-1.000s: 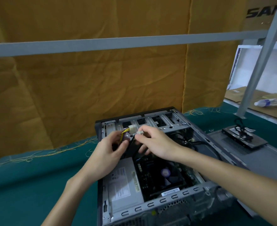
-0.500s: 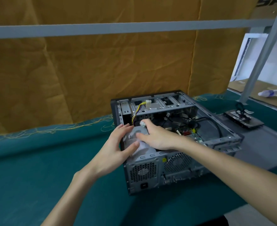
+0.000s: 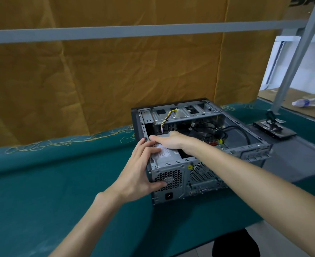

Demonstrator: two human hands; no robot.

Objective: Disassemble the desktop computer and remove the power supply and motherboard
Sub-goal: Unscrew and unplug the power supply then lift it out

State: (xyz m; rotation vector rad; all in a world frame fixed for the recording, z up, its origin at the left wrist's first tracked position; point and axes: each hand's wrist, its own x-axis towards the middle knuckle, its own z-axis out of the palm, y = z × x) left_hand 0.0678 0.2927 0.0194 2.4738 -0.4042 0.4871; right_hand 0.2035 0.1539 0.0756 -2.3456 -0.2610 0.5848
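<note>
Since a second ago both hands dropped the white plug and went down to the power supply (image 3: 168,156) in the case (image 3: 245,130) corner. Left hand (image 3: 141,167) grips its outer edge, thumb on the grille; right hand (image 3: 168,140) lies flat on top. Heavy, stiff steel box with trailing cables, so I'd lift by the sides.
</note>
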